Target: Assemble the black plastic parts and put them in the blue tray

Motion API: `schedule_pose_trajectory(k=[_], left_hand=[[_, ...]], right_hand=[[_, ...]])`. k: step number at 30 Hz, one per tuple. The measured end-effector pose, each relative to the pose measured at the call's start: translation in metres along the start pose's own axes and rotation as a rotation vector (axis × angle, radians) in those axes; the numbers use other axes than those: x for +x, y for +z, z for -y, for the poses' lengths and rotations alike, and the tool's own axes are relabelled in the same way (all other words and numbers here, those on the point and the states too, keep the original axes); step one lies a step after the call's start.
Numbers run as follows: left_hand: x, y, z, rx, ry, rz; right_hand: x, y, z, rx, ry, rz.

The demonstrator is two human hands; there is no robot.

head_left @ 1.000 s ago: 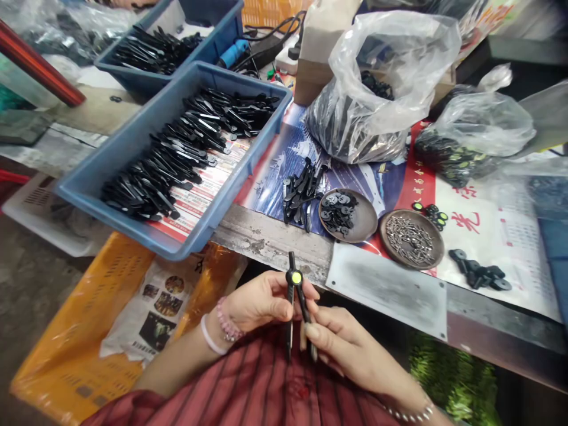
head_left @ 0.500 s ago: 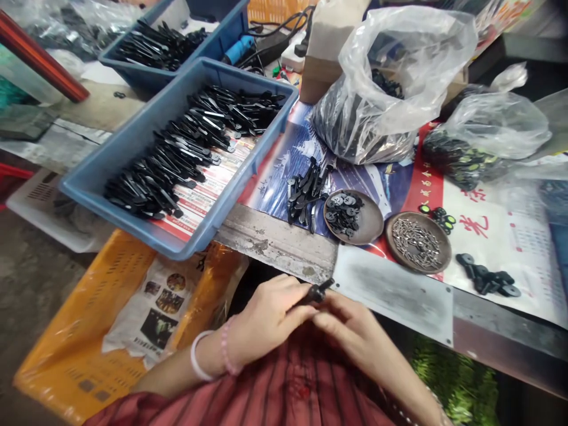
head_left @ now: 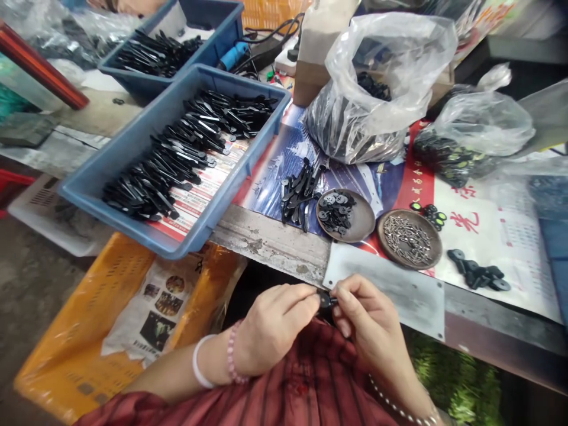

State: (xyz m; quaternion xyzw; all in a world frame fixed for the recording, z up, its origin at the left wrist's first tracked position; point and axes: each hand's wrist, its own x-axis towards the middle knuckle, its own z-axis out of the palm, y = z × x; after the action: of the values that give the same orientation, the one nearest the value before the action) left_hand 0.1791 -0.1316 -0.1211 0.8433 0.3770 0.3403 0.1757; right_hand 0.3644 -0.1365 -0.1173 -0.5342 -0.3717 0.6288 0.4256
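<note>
Close to my body, just off the bench edge, a small black plastic part [head_left: 326, 300] with a rounded end sits between my two hands. My left hand [head_left: 279, 319] is closed on it, thumb and fingers pinching from the left. From the right, the fingertips of my right hand [head_left: 366, 316] are pinched on its other end; the fingers partly cover it. Beyond the hands, a brown dish [head_left: 366, 222] holds black discs, and another brown dish [head_left: 433, 251] holds small metal pins. A pile of black slender pieces [head_left: 302, 190] lies left of them.
A blue tray [head_left: 231, 207] full of black handles stands to the left, with a second blue tray [head_left: 237, 35] behind. Open plastic bag [head_left: 355, 139] and smaller bag [head_left: 488, 127] stand at the back. Black knobs [head_left: 479, 270] lie right; a metal plate [head_left: 399, 293] covers the bench edge.
My right hand has turned and moved slightly right and up, its fingertips now pinching the black part's end. The part has tipped toward level. The whole view has shifted slightly.
</note>
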Motion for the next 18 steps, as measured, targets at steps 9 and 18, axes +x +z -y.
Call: schedule_pose_trajectory(k=[9, 18], left_hand=[[0.0, -0.007, -0.005, -0.677, -0.544, 0.004], [0.005, 0.005, -0.012, -1.66, -1.031, -0.733]], right_hand=[[0.001, -0.001, 0.002, -0.083, -0.061, 0.12], [0.007, 0.024, -0.031, -0.375, -0.075, 0.372]])
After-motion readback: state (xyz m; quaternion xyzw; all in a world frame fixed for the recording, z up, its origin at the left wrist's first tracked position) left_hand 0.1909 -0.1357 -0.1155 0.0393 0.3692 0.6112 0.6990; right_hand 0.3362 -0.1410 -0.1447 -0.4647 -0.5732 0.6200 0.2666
